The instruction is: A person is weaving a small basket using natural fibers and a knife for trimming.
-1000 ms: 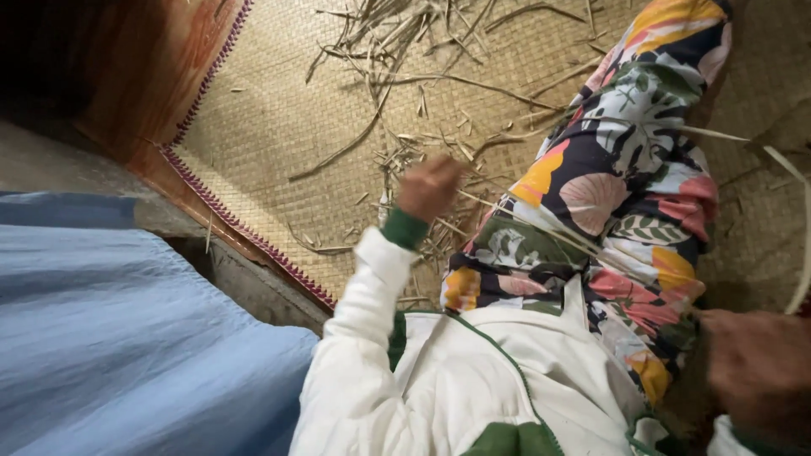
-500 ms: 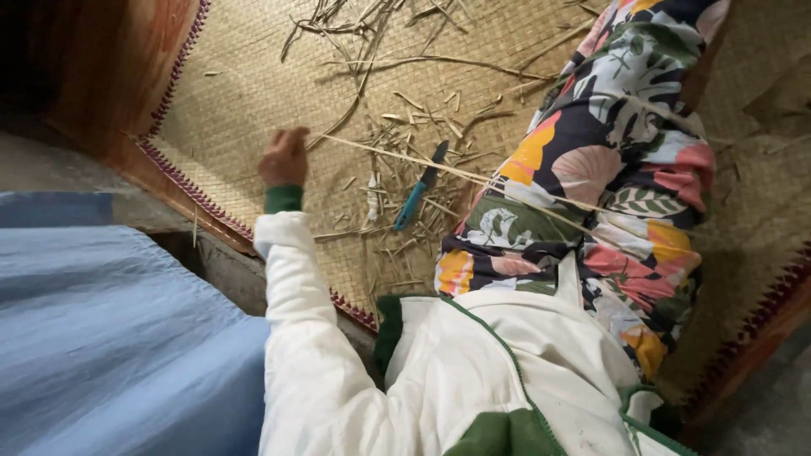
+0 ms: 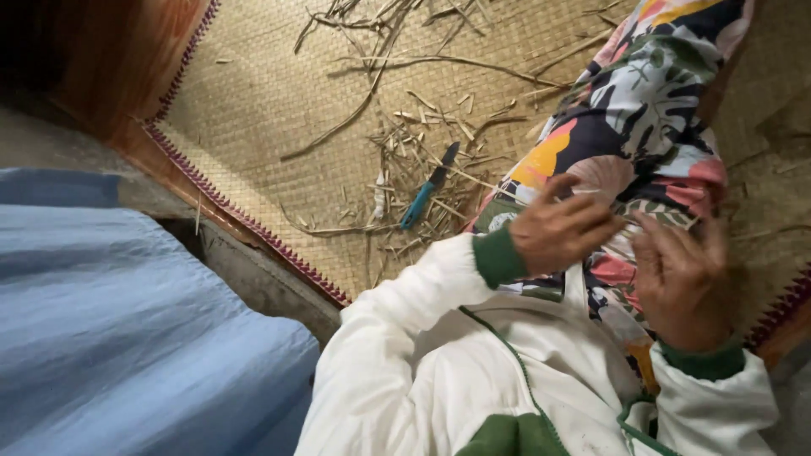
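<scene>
Head view: looking down at 2 hands over a lap, mat beyond.
Left fingers: curled loosely together, tips resting on the patterned trousers; no clear sign of anything pinched between them.
Left hand: back turned up, lying on the thigh, green cuff at the wrist.
Right fingers: slightly spread, bent down onto the trousers, just beside the left hand; whether clamped on anything cannot tell.
Right hand: back up, near the hip, green cuff below it.
Between the hands: a narrow strip of floral cloth, hands near but apart.
Sleeves: white jacket with green trim, zip running down the front.
Knife: blue handle, dark blade, lying on the mat to the left of the knee, well apart from both hands, among short cut stalks.
Stalks: dry stems and chips scattered over the mat, longer ones toward the top.
Mat: woven straw, red zigzag edging along its left border.
Left of the mat: wooden floor edge, then a grey ledge, then blue cloth filling the lower left corner.
</scene>
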